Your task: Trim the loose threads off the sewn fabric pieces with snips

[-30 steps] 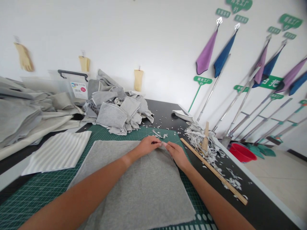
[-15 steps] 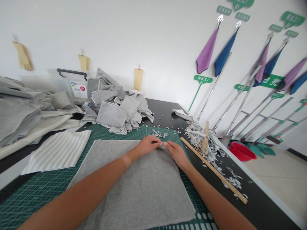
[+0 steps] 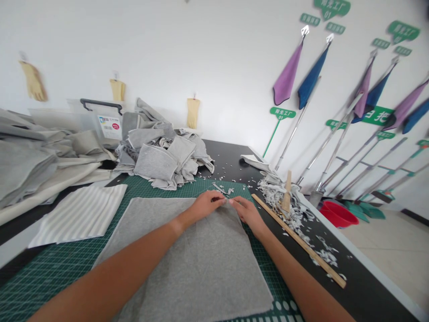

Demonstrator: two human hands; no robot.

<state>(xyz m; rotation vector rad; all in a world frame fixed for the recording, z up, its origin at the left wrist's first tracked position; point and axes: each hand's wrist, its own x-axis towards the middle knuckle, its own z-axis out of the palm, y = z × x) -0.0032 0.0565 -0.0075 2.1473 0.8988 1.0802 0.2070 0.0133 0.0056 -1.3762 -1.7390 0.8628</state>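
Observation:
A square of grey cloth [image 3: 197, 268] lies spread on the green cutting mat [image 3: 60, 273], its far right corner lifted slightly. My left hand [image 3: 208, 203] pinches the cloth's far edge close to that corner. Fingertips of my right hand [image 3: 247, 211] pinch the same corner from the right, almost touching the left ones. Something thin and dark shows between the fingertips, too small to name. A curled grey scrap strip [image 3: 224, 189] lies on the mat just beyond the hands.
Heaped grey cloth pieces [image 3: 164, 156] stand behind the mat, with more cloth [image 3: 30, 156] at left beside a clear box [image 3: 109, 127]. A striped white pad [image 3: 82, 214] lies left. To the right are a wooden ruler [image 3: 301, 243], cloth scraps [image 3: 273, 185] and the table edge.
Both hands stay at the cloth's corner, with slight finger movement. A thin dark thing shows more plainly between the fingertips. The view has tilted a little.

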